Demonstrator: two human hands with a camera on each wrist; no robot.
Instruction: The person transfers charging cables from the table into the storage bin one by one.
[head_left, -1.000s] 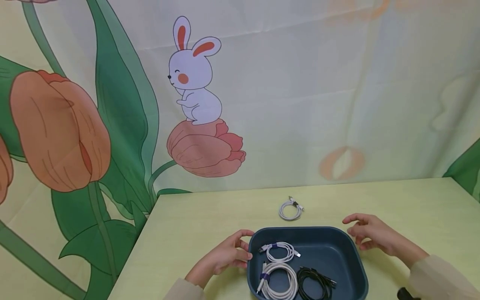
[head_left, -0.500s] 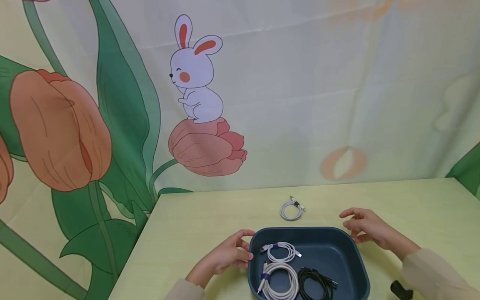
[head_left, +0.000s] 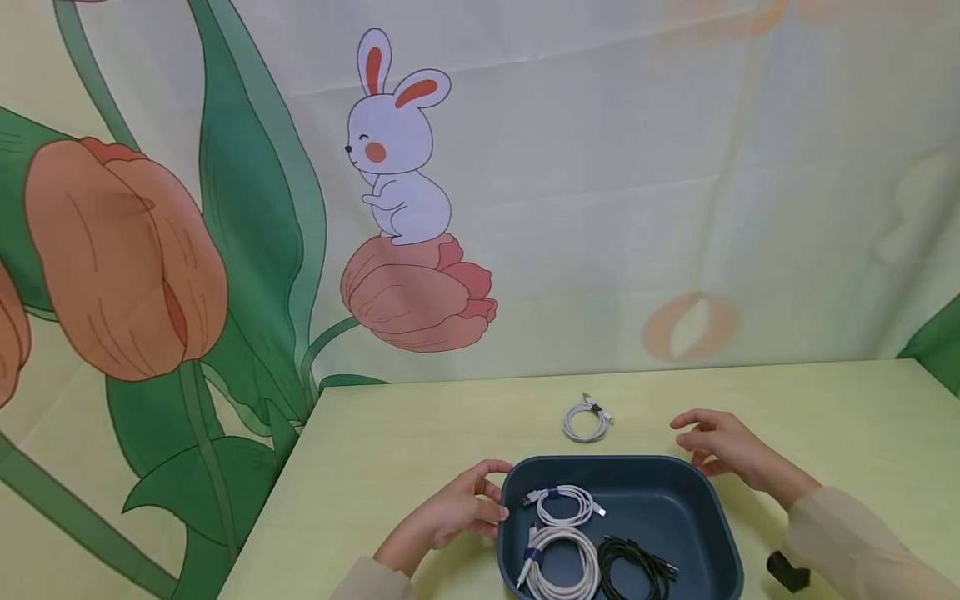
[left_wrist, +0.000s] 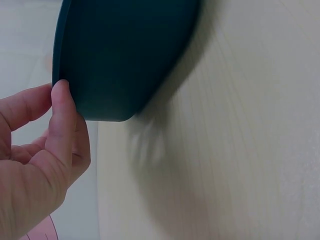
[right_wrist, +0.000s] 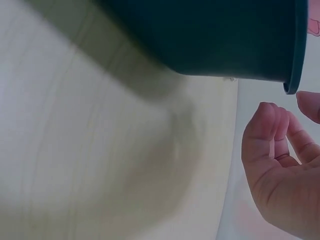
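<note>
A dark blue plastic basin [head_left: 690, 533] stands at the table's front. In it lie a small white coiled cable [head_left: 567, 520], a larger white coil [head_left: 587, 557] below it, and a black coiled cable [head_left: 641, 552] beside that. My left hand [head_left: 459, 508] pinches the basin's left rim; in the left wrist view its thumb overlaps the outer wall. Off the far right corner hovers my right hand [head_left: 727, 450], fingers loosely bent and holding nothing. The right wrist view shows those fingertips [right_wrist: 267, 112] just apart from the rim. Behind the basin, a grey-white coiled cable [head_left: 587, 421] lies on the table.
The pale wooden table [head_left: 405, 433] ends at a printed cloth backdrop [head_left: 570, 208] with tulips and a rabbit. A small black object [head_left: 787, 572] shows beside the right sleeve [head_left: 855, 537].
My right hand has drifted left and slightly away from me, closer to the basin's far right corner. The left hand keeps its place at the rim. The head view has shifted slightly.
</note>
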